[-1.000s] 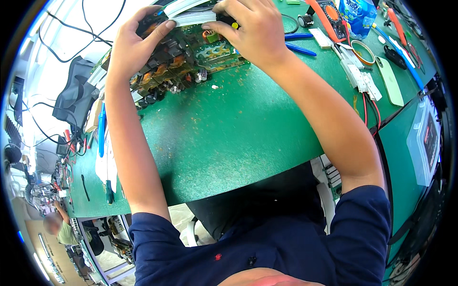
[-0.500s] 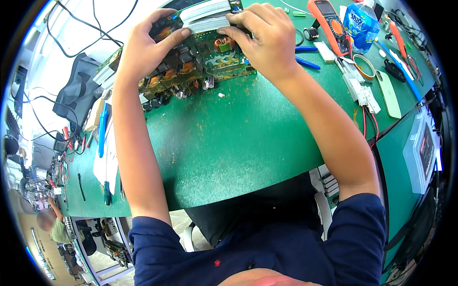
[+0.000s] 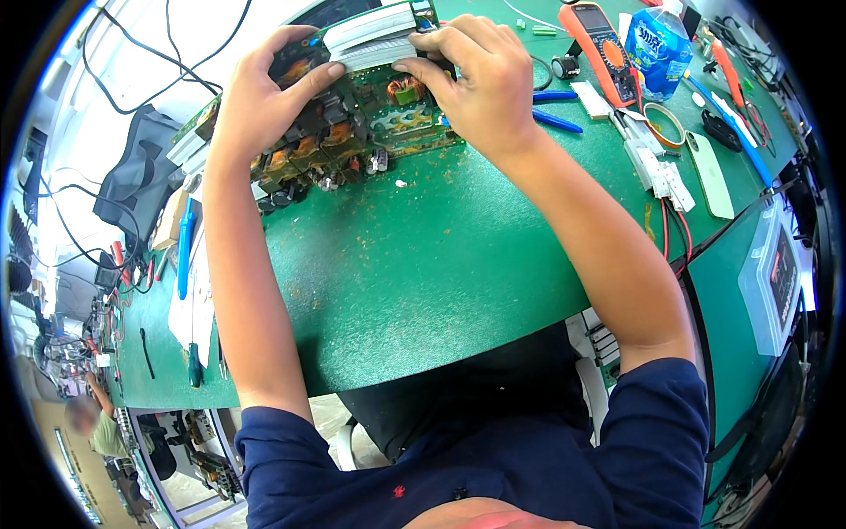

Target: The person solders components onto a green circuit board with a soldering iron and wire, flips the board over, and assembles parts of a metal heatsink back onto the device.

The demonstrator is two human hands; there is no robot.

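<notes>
Two hands grip one green circuit board (image 3: 352, 132) crowded with copper-wound coils and a ribbed grey metal heat sink (image 3: 370, 40), which rests at the far edge of the green table (image 3: 441, 264): the left hand (image 3: 260, 106) clamps the left end of the sink, the right hand (image 3: 480, 84) pinches its right end. The assembly is judged rigid, fairly heavy and fragile at the solder joints, so hold it by the sink or bare edges. An orange handheld meter (image 3: 604, 44) and blue-handled pliers (image 3: 551, 119) lie near the right hand.
</notes>
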